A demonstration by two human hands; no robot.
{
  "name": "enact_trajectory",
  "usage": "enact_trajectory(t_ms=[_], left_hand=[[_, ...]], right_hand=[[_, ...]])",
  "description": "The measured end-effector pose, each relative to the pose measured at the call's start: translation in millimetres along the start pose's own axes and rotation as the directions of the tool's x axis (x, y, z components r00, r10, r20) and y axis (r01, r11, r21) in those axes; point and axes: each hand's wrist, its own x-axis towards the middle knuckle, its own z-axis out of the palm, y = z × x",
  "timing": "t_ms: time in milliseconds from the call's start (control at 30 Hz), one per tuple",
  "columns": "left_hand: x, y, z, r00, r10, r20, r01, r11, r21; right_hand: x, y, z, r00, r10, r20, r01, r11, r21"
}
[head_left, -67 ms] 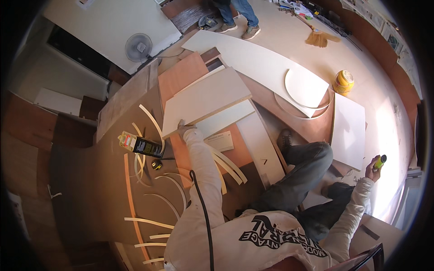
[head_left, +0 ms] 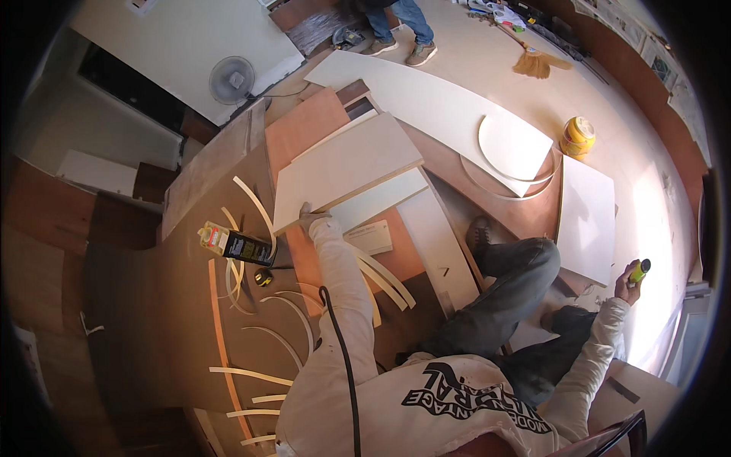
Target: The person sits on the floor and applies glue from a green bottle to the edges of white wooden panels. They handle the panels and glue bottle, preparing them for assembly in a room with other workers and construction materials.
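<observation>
My left hand [head_left: 311,219] grips the near left corner of a thick white board [head_left: 350,164], which lies across a stack of other panels. Off to the right, my right hand [head_left: 627,285] is held out with its fingers wrapped round a small lime-green thing with a black round end [head_left: 640,271]; its kind is not clear. Close to my left hand lie a white box [head_left: 371,238] and several curved pale edging strips [head_left: 384,280]. Left of it a rectangular can [head_left: 237,245] lies on its side near a black-and-yellow tape measure [head_left: 263,276].
A yellow tub [head_left: 578,138] stands by a white panel [head_left: 587,217]. Beyond the stack are a long white panel [head_left: 449,107], a fan [head_left: 231,79], a broom [head_left: 537,62] and another person's legs [head_left: 411,23]. A black cable [head_left: 346,358] runs over my left shoulder.
</observation>
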Motion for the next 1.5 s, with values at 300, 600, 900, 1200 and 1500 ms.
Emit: enact_trajectory(t_ms=[300, 600, 900, 1200, 1500], left_hand=[[-50, -35, -5, 0.997, -0.046, -0.069, 0.057, 0.984, 0.167], [-228, -48, 50, 0.991, -0.080, -0.112, 0.114, 0.929, 0.351], [-391, -206, 87, 0.457, -0.255, 0.852, -0.460, 0.753, 0.471], [-536, -306, 50, 0.116, -0.687, 0.717, -0.575, 0.542, 0.612], [-437, -396, 54, 0.210, -0.913, 0.349, -0.631, 0.146, 0.762]], right_hand=[[11, -23, 2, 0.998, -0.065, -0.017, 0.062, 0.990, -0.124], [14, 9, -12, 1.000, -0.009, 0.000, 0.009, 0.999, -0.038], [-139, 84, 44, 0.915, -0.303, 0.265, 0.380, 0.867, -0.321], [-291, 41, 4, 0.708, -0.702, -0.079, 0.704, 0.711, -0.012], [-313, -41, -239, 0.541, -0.626, -0.561, 0.834, 0.487, 0.260]])
